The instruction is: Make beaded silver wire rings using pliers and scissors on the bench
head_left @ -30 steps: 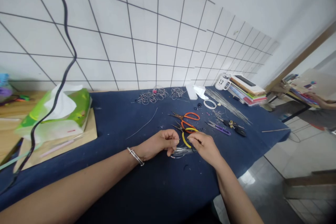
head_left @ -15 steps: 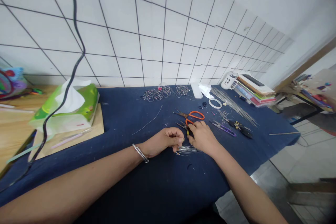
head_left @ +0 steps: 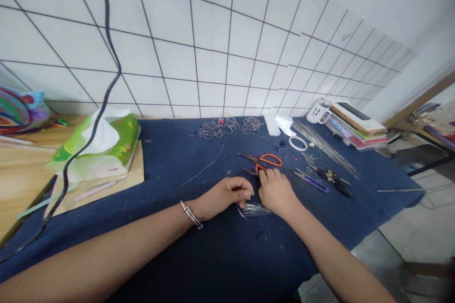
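Near the middle of the dark blue cloth, my left hand is closed in a pinch; what its fingertips hold is too small to make out. My right hand curls over the handles of small pliers, mostly hidden under it; only the pliers' tips show. Beyond them lie orange-handled scissors. Below both hands sits a bundle of short silvery wires, with a thin reddish piece at its left end.
Purple snips and black-handled cutters lie to the right. Long thin rods, a white ring and tangled wire loops are farther back. A tissue pack stands left; a mug and books stand back right.
My right hand has settled lower over the pliers' handles, covering the yellow and dark part seen before. My left hand keeps its pinch. The whole view has shifted slightly.
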`<act>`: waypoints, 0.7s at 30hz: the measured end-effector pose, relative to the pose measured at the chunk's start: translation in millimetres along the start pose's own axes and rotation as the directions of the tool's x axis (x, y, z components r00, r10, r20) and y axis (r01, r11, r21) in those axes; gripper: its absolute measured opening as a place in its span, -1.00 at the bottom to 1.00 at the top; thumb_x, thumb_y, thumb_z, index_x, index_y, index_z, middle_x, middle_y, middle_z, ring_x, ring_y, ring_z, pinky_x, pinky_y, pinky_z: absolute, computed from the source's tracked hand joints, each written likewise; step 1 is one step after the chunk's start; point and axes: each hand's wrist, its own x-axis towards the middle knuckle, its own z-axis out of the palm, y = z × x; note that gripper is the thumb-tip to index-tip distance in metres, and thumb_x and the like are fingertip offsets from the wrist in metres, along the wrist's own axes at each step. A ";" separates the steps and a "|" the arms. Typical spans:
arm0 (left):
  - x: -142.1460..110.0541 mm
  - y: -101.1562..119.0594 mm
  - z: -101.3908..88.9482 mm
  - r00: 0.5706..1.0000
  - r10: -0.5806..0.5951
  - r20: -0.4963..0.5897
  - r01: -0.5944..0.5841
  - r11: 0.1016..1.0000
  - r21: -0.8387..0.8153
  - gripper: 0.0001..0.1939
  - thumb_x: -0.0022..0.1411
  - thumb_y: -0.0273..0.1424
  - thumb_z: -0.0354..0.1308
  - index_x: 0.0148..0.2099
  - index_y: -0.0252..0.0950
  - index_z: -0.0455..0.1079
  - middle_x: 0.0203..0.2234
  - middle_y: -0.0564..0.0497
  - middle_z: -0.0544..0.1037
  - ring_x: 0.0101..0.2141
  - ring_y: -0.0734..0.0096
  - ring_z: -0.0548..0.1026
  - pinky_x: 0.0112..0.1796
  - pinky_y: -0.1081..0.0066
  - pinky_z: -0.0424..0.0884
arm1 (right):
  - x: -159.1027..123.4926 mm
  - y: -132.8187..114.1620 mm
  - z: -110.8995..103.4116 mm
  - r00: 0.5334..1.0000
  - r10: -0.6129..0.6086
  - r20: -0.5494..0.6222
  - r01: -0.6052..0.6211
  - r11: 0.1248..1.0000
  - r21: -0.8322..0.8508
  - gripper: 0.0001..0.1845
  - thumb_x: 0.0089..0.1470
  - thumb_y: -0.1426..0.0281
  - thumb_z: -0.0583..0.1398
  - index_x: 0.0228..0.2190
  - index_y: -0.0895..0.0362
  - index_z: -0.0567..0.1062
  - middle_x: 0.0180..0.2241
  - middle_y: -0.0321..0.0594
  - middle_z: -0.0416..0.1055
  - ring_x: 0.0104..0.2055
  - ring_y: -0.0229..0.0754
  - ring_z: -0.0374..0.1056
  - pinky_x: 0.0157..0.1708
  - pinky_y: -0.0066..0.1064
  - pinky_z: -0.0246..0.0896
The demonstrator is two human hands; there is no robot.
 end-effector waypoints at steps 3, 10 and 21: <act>1.8 -0.4 -1.2 0.998 -0.007 -0.062 0.002 0.998 -0.067 -0.78 0.09 -0.29 0.10 -0.30 -0.36 0.34 -0.59 0.11 0.29 -0.58 0.62 0.20 -0.49 0.53 0.14 | 0.1 9.6 1.0 0.995 0.028 -0.095 -0.019 0.995 0.093 -0.70 0.08 0.41 -0.04 -0.17 0.21 0.35 -0.32 -0.04 0.28 -0.21 -0.08 0.17 -0.21 -0.27 0.09; 4.9 2.2 -6.2 0.993 -0.060 -0.100 0.028 0.954 -0.298 -0.80 0.12 -0.30 0.08 -0.30 -0.36 0.29 -0.62 0.14 0.16 -0.61 0.65 0.08 -0.54 0.54 0.00 | -6.8 24.4 -7.9 0.979 -0.033 -0.200 0.106 0.924 0.367 -0.74 0.13 0.34 -0.05 -0.23 0.13 0.37 -0.35 -0.13 0.27 -0.25 -0.13 0.20 -0.24 -0.30 0.16; 7.1 1.9 -8.2 0.994 -0.057 -0.097 0.020 0.936 -0.351 -0.83 0.11 -0.33 0.10 -0.32 -0.36 0.28 -0.61 0.14 0.20 -0.62 0.66 0.10 -0.54 0.53 -0.02 | -9.2 22.8 -8.5 0.977 -0.149 -0.153 0.204 0.860 0.467 -0.77 0.11 0.37 0.00 -0.21 0.13 0.35 -0.27 -0.11 0.24 -0.21 -0.14 0.17 -0.20 -0.27 0.17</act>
